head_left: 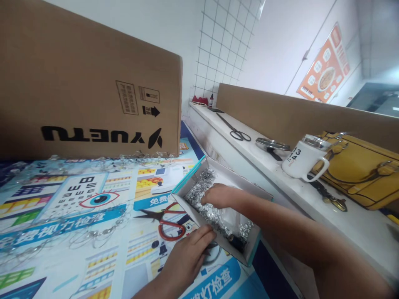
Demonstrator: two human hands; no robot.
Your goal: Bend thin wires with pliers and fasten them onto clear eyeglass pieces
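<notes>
Left hand (187, 258) lies open, its fingers together and pressed against the near wall of a shallow white cardboard box (190, 219) with a teal edge. Right hand (220, 196) reaches in from the right, its fingers curled down onto a heap of small silvery pieces (199, 195) inside the box; whether it grips any of them cannot be told. A small black object (236, 243) sits in the box's near corner. Just left of the box, red-handled scissors (170, 222) lie on a printed eye-test poster (75, 195), with thin glittering strands (93, 236) spread across it. To the right runs a white ledge (258, 166) bearing black-handled scissors (238, 133), a white mug (304, 158) and a mustard-yellow handbag (358, 170). Farther left, a large brown carton (87, 83) printed YUETU stands tilted at the poster's far edge.
</notes>
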